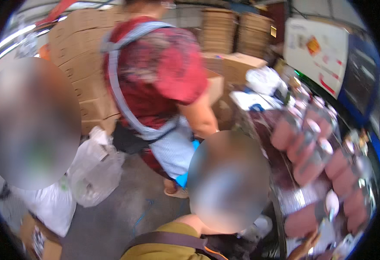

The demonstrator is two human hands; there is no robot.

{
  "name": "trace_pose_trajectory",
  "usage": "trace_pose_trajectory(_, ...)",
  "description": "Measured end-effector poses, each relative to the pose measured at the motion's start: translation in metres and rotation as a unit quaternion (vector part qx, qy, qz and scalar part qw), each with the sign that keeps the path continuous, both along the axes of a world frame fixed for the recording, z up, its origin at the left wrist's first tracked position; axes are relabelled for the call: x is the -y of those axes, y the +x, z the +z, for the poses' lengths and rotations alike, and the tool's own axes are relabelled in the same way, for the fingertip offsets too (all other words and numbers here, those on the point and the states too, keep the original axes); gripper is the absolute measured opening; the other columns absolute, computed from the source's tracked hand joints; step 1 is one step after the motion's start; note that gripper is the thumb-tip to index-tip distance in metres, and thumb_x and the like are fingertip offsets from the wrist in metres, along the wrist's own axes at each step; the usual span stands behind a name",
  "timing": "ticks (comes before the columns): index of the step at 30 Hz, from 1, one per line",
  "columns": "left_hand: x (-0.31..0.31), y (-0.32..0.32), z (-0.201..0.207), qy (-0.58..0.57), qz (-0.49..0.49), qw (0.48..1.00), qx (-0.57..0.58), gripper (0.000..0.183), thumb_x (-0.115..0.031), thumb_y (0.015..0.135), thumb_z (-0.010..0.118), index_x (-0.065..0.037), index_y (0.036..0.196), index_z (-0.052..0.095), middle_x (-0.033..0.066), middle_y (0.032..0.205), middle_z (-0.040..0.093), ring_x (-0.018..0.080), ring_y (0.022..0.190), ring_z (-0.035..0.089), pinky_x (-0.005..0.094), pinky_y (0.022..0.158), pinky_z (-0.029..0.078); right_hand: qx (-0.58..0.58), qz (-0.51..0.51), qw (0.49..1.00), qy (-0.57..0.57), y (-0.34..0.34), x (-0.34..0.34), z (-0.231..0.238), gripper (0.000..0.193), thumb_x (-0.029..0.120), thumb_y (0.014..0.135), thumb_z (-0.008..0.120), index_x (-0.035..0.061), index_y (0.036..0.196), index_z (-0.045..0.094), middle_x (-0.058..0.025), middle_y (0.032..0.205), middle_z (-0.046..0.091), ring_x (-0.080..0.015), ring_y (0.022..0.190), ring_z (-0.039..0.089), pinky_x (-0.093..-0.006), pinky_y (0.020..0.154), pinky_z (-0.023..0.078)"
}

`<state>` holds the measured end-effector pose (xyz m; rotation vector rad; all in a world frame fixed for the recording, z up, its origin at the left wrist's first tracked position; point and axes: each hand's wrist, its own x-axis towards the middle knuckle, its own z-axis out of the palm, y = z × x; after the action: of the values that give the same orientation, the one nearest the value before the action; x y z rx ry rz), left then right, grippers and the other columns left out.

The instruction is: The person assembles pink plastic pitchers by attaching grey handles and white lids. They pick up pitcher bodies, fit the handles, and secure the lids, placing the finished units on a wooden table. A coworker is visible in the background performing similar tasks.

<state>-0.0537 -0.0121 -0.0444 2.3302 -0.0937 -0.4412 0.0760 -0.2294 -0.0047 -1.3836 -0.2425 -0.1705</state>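
Note:
Neither of my hands can be made out for certain. A hand (306, 246) reaches in at the lower right over the table, its fingers stretched toward a small pale thing beside a pink bottle. The lower edge cuts off its arm; it lies nearest a co-worker in an olive top (166, 242), and I cannot tell surely whose it is. A pink bottle with a grey shoulder and pale cap (302, 220) lies tilted by that hand. Several similar bottles (310, 167) stand in groups farther along the dark table (281, 169).
A person in a red top (155, 65) and striped apron stands ahead, one arm toward the table. Stacked cartons (84, 65) rise behind. Plastic bags (97, 173) and an open box (47, 247) sit on the floor at left. A whiteboard (315, 56) stands at the far right.

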Motion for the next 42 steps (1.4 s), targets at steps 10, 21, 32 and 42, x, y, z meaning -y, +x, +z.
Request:
trace_pose_trajectory(10,0.010,-0.034,-0.081,0.040,0.059,0.978,0.198,0.020,-0.027,0.088,0.051,-0.010,0.095,0.060,0.0153,0.081,0.064,0.0351,0.080,0.063,0.0457,0.068,0.049,0.051,0.056,0.997,0.030,0.011,-0.066,0.006,0.019,0.024,0.100,0.048,0.0055,0.097,0.051,0.0041,0.073,0.045,-0.0033,0.057,0.039,-0.0200,0.049,0.031)
trace_pose_trajectory(21,0.022,0.083,0.016,0.189,-0.075,0.898,0.390,0.025,-0.028,0.085,0.052,-0.008,0.097,0.062,0.0098,0.083,0.064,0.0279,0.077,0.061,0.0417,0.068,0.047,0.189,0.052,0.966,-0.168,0.066,-0.122,0.023,0.034,0.023,0.099,0.046,0.0011,0.123,0.055,-0.0118,0.108,0.059,-0.0195,0.102,0.055,-0.0319,0.088,0.043)
trace_pose_trajectory(32,-0.054,0.203,-0.029,0.233,0.128,0.938,0.222,0.060,-0.030,0.087,0.052,-0.013,0.141,0.033,0.0164,0.084,0.067,0.0347,0.065,0.064,0.0492,0.060,0.050,0.158,-0.082,0.940,-0.293,0.228,-0.034,0.024,0.031,0.016,0.088,0.061,0.0057,0.118,0.056,-0.0107,0.105,0.060,-0.0206,0.085,0.062,-0.0320,0.075,0.050)
trace_pose_trajectory(42,-0.051,0.229,-0.021,0.208,0.263,0.926,0.175,0.053,-0.026,0.085,0.054,-0.010,0.134,0.041,0.0219,0.094,0.066,0.0386,0.074,0.064,0.0501,0.065,0.051,0.193,-0.115,0.773,-0.593,0.392,-0.126,0.092,0.049,0.023,0.087,0.053,0.0092,0.132,0.043,-0.0192,0.103,0.065,-0.0361,0.093,0.064,-0.0472,0.081,0.051)
